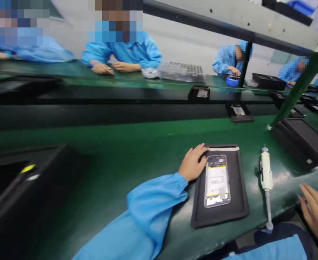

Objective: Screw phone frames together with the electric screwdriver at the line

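Gently, the left hand (192,162) rests its spread fingers (202,150) on the black tray (220,218), where the thin, stiff, fragile phone frame (217,180) lies, best taken by its long edges; the right hand (317,213) hangs open beyond the tray.

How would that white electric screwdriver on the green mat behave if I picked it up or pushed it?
The white electric screwdriver will probably roll slightly if pushed, since its rounded body lies on the smooth green mat. Its grey cable may tug at it when lifted, and the slim tip looks easily knocked.
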Motion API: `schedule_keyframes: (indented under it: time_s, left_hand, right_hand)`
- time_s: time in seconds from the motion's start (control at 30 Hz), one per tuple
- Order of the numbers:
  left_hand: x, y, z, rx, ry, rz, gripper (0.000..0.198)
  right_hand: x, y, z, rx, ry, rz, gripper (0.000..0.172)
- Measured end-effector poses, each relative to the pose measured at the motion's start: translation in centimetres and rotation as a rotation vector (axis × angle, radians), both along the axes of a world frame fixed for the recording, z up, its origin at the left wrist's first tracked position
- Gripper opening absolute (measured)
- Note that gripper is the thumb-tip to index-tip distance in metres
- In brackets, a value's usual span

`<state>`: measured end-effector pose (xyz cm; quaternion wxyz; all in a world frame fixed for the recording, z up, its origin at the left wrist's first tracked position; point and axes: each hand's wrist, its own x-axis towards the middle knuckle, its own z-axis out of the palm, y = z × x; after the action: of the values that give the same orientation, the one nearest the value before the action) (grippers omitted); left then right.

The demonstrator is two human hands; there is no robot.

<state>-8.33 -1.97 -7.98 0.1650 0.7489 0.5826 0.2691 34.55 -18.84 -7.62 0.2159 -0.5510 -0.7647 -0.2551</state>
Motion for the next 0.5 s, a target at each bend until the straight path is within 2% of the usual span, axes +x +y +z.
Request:
schedule_keyframes:
  time_s: [0.13,0.23,0.3,0.37,0.43,0.5]
  left_hand:
    - [0.2,-0.4,-0.3,0.026,-0.065,-0.013,0.048]
    - [0.2,-0.4,-0.4,0.076,-0.134,-0.012,0.048]
    - [0.0,-0.4,-0.5,0.123,-0.191,-0.009,0.047]
    - [-0.1,-0.5,-0.6,0.178,-0.251,-0.009,0.045]
    - [-0.1,-1.1,-0.3,0.234,-0.302,-0.007,0.042]
    - [0.2,-2.1,0.7,0.321,-0.343,-0.059,0.038]
  right_hand:
    - [-5.4,9.9,2.8,-0.119,-0.453,0.259,0.051]
    - [-7.9,14.3,3.6,-0.153,-0.651,0.461,0.046]
    - [-8.3,15.3,3.7,-0.166,-0.678,0.519,0.036]
    - [-7.8,15.0,3.7,-0.154,-0.621,0.541,0.029]
    - [-6.9,13.8,3.5,-0.104,-0.48,0.572,0.028]
    - [-6.3,11.9,3.2,-0.043,-0.281,0.613,0.026]
